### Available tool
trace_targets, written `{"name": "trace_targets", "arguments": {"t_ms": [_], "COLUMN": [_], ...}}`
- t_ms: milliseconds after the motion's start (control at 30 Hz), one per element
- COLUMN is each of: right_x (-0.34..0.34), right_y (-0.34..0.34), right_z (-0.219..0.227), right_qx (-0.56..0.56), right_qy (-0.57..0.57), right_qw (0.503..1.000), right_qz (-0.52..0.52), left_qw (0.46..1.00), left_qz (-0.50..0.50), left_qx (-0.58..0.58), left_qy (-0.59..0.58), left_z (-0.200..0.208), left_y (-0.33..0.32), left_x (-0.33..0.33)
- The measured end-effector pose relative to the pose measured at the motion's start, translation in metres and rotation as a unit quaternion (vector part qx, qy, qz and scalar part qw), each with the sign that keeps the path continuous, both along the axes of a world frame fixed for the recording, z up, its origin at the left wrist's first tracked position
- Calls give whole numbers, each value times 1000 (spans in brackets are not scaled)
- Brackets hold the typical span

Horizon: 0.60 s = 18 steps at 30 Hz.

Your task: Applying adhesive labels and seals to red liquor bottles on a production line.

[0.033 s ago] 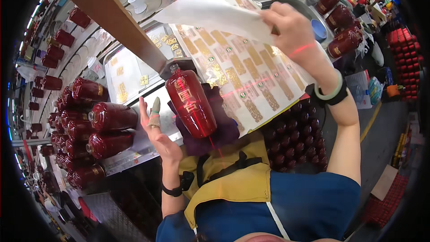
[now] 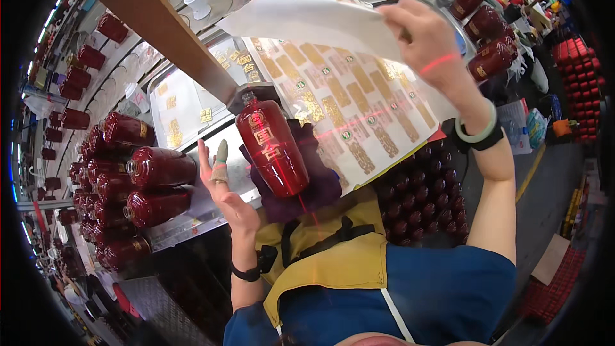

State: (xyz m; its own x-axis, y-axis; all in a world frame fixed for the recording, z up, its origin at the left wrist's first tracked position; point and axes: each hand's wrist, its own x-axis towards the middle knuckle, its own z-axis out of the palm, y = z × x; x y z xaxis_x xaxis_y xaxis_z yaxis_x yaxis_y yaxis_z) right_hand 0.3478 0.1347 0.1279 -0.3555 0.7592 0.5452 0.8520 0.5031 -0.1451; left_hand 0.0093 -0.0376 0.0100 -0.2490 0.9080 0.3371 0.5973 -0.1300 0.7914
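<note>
My right hand pinches the edge of a white cover paper and holds it raised and curled over a sheet of gold decals. Small green round marks and pale patterned strips also show on that sheet. A dark red glossy bottle with gold characters lies on a dark purple cloth, its neck at a holder on the brown beam. Left of the bottle, my left hand is open, fingers stretched and apart from it, with a cover on one finger. Red laser lines cross the bottle, sheet and right wrist.
Several dark red bottles are piled at the left. A brown beam slants in from the upper left. Beside it lies a tray with loose gold decals. More bottles stand below the sheet's right edge, and others lie at upper right.
My right hand has shifted slightly to the right, drawing the raised edge of the cover paper with it. The left hand and the bottle stay nearly where they were.
</note>
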Motion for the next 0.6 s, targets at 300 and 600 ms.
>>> {"name": "trace_targets", "arguments": {"t_ms": [300, 600], "right_x": [213, 371], "right_y": [-101, -340], "right_z": [31, -80], "right_qx": [-42, 308], "right_qy": [356, 647], "right_qw": [901, 603], "right_qz": [-245, -350], "left_qw": [997, 996], "left_qz": [6, -26], "left_qx": [58, 46], "left_qy": [-44, -65], "left_z": [-9, -11], "left_y": [-5, 3], "left_x": [-7, -20]}}
